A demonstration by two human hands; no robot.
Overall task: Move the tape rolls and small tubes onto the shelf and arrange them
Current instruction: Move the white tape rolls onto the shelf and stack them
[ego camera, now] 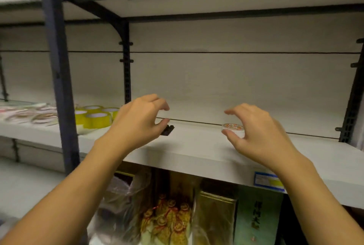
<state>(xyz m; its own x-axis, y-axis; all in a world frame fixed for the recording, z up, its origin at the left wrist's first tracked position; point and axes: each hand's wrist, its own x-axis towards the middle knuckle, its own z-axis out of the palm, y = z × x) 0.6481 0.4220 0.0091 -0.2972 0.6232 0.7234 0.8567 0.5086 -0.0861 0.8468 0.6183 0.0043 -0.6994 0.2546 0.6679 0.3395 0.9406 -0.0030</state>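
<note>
Both hands over the shelf (197,146): left hand (137,122) spread by a dark bit (167,130), right hand (254,132) spread around a roll (233,128).

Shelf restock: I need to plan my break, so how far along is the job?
Done: yellow tape rolls stand grouped on the shelf. In hand: the left hand is at a small dark item, the right hand around a small patterned roll, both resting on the shelf. Left: arranging them; most of this shelf is bare, and no tubes are visible.
</note>
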